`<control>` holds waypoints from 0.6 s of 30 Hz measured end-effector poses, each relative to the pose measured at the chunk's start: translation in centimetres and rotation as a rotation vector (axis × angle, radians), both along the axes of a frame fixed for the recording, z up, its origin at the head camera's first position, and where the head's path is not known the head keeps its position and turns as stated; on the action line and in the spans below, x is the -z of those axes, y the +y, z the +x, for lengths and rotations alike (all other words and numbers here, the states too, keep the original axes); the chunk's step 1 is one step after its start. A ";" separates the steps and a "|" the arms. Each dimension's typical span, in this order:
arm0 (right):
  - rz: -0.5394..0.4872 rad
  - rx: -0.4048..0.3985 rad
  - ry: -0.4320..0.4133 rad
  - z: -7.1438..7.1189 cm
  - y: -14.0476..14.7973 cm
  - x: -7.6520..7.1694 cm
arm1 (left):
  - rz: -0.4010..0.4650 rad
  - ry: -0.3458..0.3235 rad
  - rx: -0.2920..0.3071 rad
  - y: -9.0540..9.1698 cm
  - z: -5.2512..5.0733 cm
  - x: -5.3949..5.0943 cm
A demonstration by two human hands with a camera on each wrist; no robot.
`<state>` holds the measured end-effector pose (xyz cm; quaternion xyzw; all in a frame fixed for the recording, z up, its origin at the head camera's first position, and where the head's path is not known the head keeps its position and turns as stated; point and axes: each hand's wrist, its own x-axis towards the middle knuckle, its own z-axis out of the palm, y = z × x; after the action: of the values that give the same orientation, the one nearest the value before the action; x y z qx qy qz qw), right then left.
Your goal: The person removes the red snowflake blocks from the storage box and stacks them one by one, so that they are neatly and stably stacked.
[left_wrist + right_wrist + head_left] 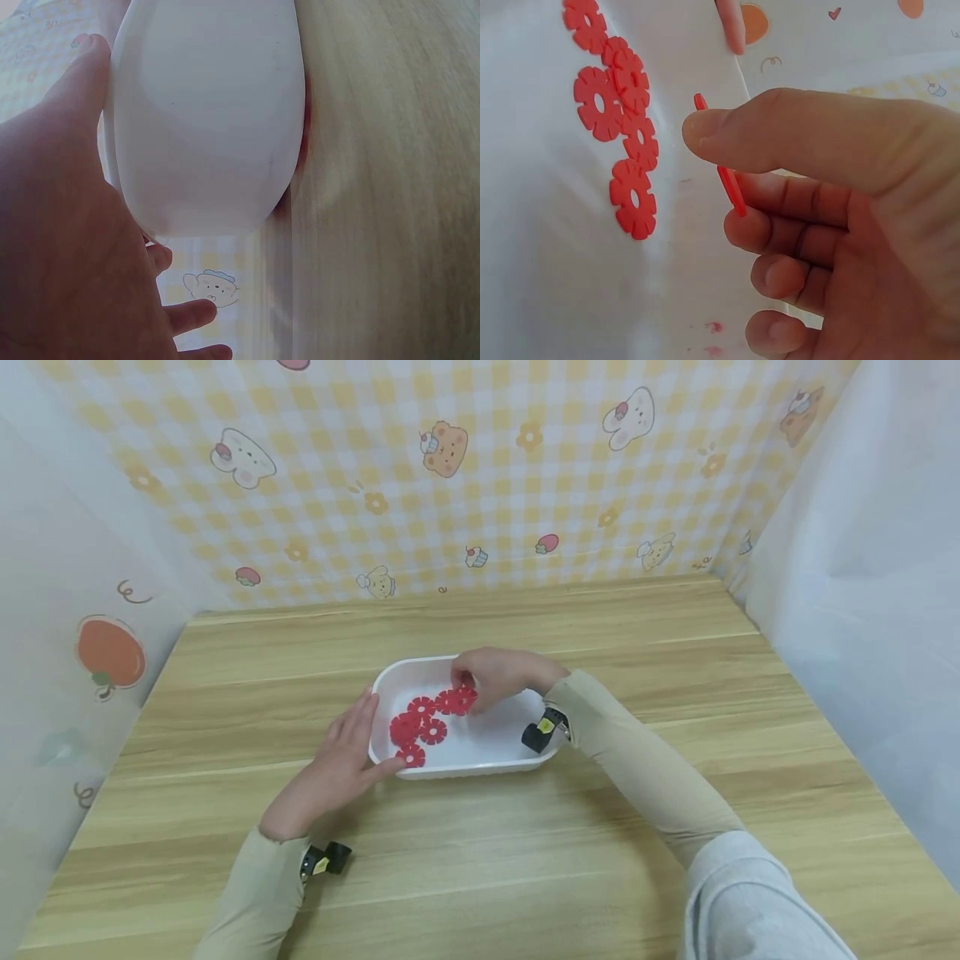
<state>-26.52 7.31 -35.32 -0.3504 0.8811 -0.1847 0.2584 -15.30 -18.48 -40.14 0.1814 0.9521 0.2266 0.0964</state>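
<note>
A white plastic tray (495,739) with rounded corners sits on the wooden table. Several red snowflake discs (405,728), flat and notched round the edge, lie in its left half, some overlapping. My right hand (498,675) is over the tray, and in the right wrist view its thumb and fingers pinch one red snowflake disc (733,193), seen nearly edge-on. At the tray's left end my left hand (337,768) rests against the rim with fingers stretched out and the thumb near the front corner. In the left wrist view the tray's outer wall (210,112) hides what lies inside.
The wooden table (480,860) extends around the tray. Behind it stands a yellow checked backdrop (517,485) with cartoon prints, and pale sheets (862,568) hang at both sides. A black wrist camera (537,737) overhangs the tray's right end.
</note>
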 end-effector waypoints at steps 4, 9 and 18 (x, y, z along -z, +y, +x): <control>-0.007 0.009 0.001 0.0 0.4 -0.3 | 0.013 -0.007 -0.006 0.0 0.0 -0.1; -0.017 0.018 0.004 0.1 1.0 -0.6 | 0.016 -0.006 -0.003 0.0 0.0 -0.2; -0.022 0.067 -0.003 0.4 2.0 -0.5 | 0.015 -0.008 -0.002 0.0 0.0 0.0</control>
<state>-26.14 9.35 -34.85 -0.3232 0.8898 -0.2036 0.2497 -15.31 -18.47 -40.11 0.1803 0.9502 0.2344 0.0985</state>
